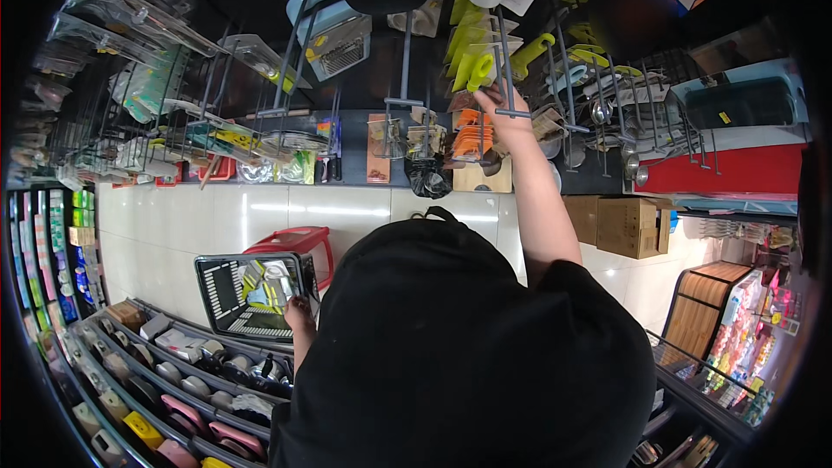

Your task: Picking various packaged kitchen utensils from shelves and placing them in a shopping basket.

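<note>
My right hand (499, 104) reaches up to the hanging display, at the lower end of a row of carded lime-green kitchen tools (480, 71). Its fingers are beside the lowest green handle, partly behind a metal hook (510, 88); whether they grip it I cannot tell. Orange carded items (473, 136) hang just below and left of this hand. At the lower left, my left hand (299, 313) is closed on the rim of a dark plastic shopping basket (250, 328). Several packaged items with lime-green parts (266, 285) lie inside the basket.
A red plastic stool (322, 244) stands behind the basket. Cardboard boxes (629, 227) sit on the tiled floor to the right. Shelves with bowls and cups (195, 387) run along the lower left. Metal hooks with a grater (341, 52) and other utensils project from the display.
</note>
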The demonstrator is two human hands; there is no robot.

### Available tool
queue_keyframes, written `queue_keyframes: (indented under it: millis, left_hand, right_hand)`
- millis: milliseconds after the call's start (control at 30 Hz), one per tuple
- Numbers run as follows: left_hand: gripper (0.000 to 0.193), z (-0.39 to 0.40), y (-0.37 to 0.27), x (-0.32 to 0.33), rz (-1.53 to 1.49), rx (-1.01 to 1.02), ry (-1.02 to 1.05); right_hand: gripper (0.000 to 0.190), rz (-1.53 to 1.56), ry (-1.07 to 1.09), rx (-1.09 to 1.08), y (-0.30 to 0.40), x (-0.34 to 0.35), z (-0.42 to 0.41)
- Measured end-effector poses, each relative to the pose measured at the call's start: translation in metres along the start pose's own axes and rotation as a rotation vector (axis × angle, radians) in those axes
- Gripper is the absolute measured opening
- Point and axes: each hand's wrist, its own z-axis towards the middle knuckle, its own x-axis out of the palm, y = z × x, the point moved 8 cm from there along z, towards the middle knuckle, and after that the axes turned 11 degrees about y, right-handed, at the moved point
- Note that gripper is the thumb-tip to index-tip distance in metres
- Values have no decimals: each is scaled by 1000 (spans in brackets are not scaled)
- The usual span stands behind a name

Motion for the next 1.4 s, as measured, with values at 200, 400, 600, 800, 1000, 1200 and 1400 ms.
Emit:
queue_keyframes:
  millis: [200, 400, 600, 800, 1000, 1200, 1400]
  left_hand:
    - [9, -13, -13, -10, 104, 57, -19]
    - [8, -39, -19, -8, 50, -84, -64]
    - [12, -51, -19, -13, 28, -118, -37]
    - [11, -49, -17, -17, -21, -168, 8]
    - [9, -49, -18, -28, -40, -129, 44]
    - [11, -32, -4, -50, -148, -39, 85]
    - [22, -22, -76, -27, 105, 150, 193]
  right_hand:
    - [33, -266, 30, 70, 28, -1, -2]
    - [30, -117, 86, 2, -15, 28, -2]
    - [24, 308, 14, -69, -2, 35, -3]
    - [13, 442, -133, -75, -6, 19, -19]
    - [20, 456, -17, 49, 15, 24, -63]
    - [25, 513, 132, 78, 25, 35, -122]
    - [20, 186, 313, 234, 32, 101, -151]
